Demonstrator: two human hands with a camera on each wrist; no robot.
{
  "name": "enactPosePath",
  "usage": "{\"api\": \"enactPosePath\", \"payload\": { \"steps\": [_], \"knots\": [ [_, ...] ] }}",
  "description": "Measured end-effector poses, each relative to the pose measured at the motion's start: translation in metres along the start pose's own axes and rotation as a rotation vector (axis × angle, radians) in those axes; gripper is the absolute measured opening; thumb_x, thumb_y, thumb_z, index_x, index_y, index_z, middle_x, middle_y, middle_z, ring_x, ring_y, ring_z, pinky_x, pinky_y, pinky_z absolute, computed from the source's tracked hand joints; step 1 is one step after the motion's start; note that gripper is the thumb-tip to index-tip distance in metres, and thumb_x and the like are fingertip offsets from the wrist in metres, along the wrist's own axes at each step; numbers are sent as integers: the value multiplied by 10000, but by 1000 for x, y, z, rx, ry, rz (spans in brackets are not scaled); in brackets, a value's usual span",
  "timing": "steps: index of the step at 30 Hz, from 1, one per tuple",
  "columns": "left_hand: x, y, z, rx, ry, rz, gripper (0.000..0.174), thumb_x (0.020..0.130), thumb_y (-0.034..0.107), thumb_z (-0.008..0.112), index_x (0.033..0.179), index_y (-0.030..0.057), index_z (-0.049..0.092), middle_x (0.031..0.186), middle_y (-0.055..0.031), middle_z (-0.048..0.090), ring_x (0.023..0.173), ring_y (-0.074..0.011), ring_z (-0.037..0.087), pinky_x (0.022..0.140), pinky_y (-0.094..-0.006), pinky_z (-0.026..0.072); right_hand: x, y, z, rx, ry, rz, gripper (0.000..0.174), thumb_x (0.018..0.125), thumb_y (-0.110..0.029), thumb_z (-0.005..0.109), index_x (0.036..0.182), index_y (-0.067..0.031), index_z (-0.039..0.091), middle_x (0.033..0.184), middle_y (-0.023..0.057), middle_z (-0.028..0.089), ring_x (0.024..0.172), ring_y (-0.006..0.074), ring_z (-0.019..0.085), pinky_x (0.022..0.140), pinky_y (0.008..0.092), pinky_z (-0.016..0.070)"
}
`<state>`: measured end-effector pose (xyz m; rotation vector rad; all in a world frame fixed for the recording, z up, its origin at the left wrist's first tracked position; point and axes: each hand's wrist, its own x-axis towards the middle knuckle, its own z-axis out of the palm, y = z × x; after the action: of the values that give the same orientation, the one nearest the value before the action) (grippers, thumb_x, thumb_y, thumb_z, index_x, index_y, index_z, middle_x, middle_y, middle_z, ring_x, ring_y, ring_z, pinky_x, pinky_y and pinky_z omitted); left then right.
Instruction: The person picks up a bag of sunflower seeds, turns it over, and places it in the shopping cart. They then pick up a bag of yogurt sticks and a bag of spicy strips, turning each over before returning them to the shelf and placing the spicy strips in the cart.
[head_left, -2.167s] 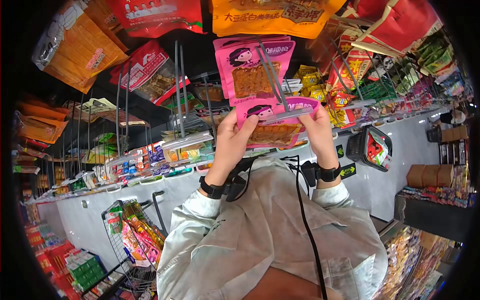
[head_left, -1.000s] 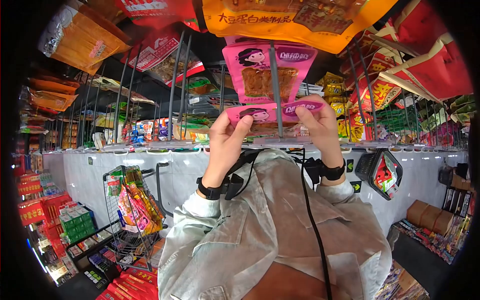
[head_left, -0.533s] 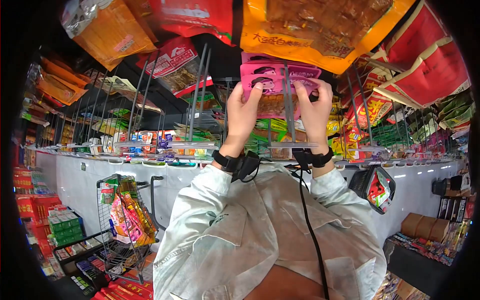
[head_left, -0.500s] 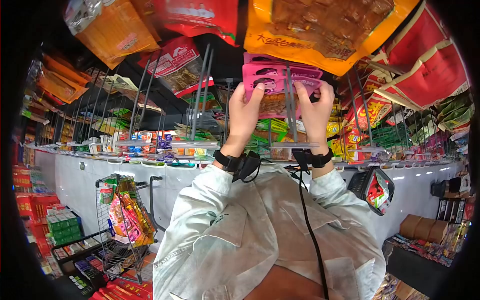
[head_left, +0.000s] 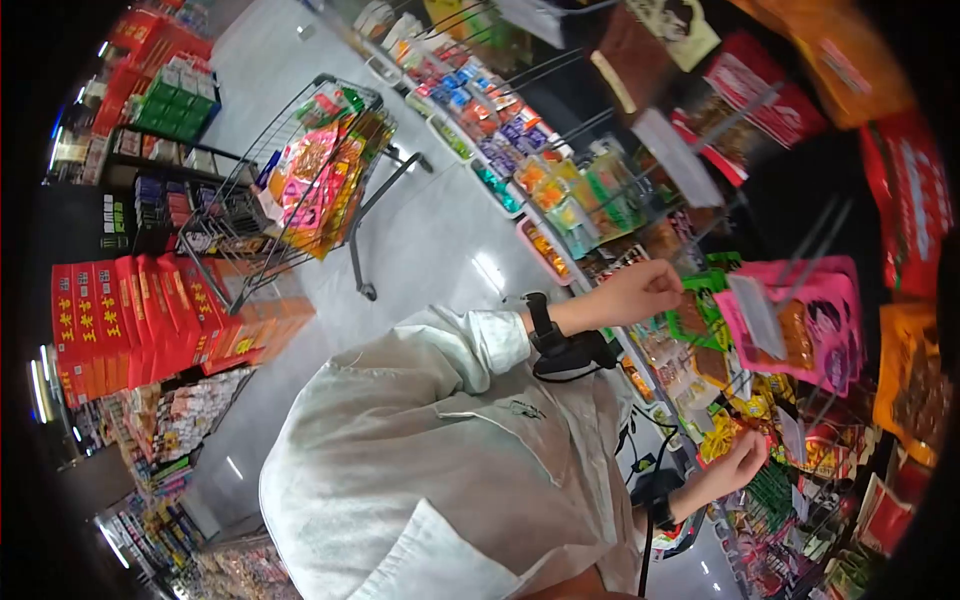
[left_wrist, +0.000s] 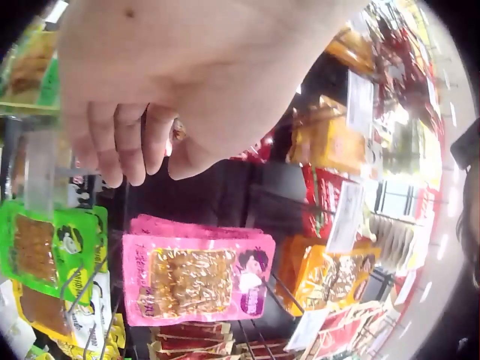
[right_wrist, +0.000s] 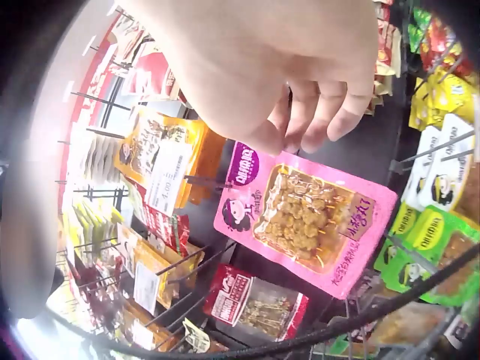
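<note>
Several pink snack packets (head_left: 815, 325) hang on a wire hook in the head view, one behind another. My left hand (head_left: 645, 290) is just beside them, its fingers loosely curled and holding nothing. My right hand (head_left: 735, 462), also loosely curled and without anything in it, is off the other side of the packets. In the left wrist view the front pink packet (left_wrist: 191, 281) hangs below the left hand (left_wrist: 187, 82), apart from its fingers. A pink packet (right_wrist: 300, 217) shows below the right hand (right_wrist: 277, 67) in the right wrist view.
Green packets (left_wrist: 56, 251) hang beside the pink ones, and orange packets (left_wrist: 330, 274) on the other side. Wire hooks with price tags (right_wrist: 165, 176) stick out from the rack. A shopping cart (head_left: 330, 180) loaded with snack bags stands on the grey floor, near stacked red boxes (head_left: 120, 320).
Both hands have let go of the front pink packet and moved away from it; the packets hang on the hook. The head view has turned and tilted, bringing the cart up to the upper left.
</note>
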<state>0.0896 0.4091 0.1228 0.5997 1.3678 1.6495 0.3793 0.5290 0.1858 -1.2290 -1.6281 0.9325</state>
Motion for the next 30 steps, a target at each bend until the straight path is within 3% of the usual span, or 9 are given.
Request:
{"api": "enactPosePath", "payload": {
  "steps": [6,16,22,26,30],
  "knots": [
    [-39,-48,-60,-152,75,-78,95,923,65,636,1016,47,625,967,-13,661,902,-92,610,819,-259,495,-68,-3,0,-72,-83,92,172,1039,-200,575,1062,-31,602,979,18,584,913,110,534,832,256,436],
    [-128,-8,-77,-41,80,-35,137,941,179,651,1044,89,639,931,32,648,823,-40,571,686,-215,453,-127,-6,-14,-10,-227,3,170,1016,-159,612,1109,-17,625,996,30,628,902,112,573,835,264,471],
    [-235,-55,-91,-54,174,93,134,930,147,644,1023,50,637,925,-16,664,845,-85,617,756,-250,506,-169,12,-1,101,-392,43,142,1002,-112,621,1094,-3,625,994,39,628,907,111,580,843,251,479],
    [-317,-36,-130,-33,335,-69,137,939,130,629,1042,39,634,926,-14,666,869,-93,622,795,-249,501,-196,27,28,165,-543,67,133,993,-98,624,1091,-9,631,956,16,617,874,83,566,785,225,450],
    [-374,-32,-167,-55,503,-110,160,958,153,611,1074,43,621,960,-7,661,910,-94,624,823,-250,490,-235,-21,74,132,-693,60,136,991,-91,622,1101,-12,632,939,0,613,857,74,557,765,216,435]
  ]
}}
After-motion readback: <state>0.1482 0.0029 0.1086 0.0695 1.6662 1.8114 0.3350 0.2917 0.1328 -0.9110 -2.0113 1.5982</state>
